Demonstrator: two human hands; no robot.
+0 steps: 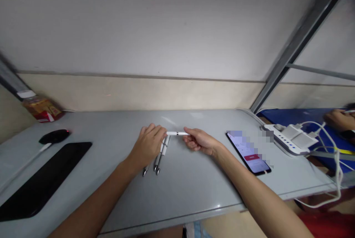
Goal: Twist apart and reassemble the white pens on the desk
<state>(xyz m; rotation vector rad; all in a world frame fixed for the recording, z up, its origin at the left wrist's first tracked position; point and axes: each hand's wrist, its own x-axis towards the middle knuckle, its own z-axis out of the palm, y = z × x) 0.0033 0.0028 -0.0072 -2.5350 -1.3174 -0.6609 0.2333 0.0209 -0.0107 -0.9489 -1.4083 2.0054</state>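
Note:
Between my two hands a white pen (173, 133) with a dark band and silvery parts lies level above the grey table. My left hand (151, 140) is closed on the pen's left end. On its right end, my right hand (198, 140) pinches with thumb and fingers. Just below and partly behind my left hand, several more white pens (164, 147) with shiny silver ends lie on the table; their upper parts are hidden by the hand.
A lit phone (249, 153) lies to the right, beside a white power strip (288, 140) with chargers and cables. At left are a black pad (47, 180), a black puck-shaped device (54, 136) and a bottle (41, 108). Another person's hand (340, 119) shows at far right.

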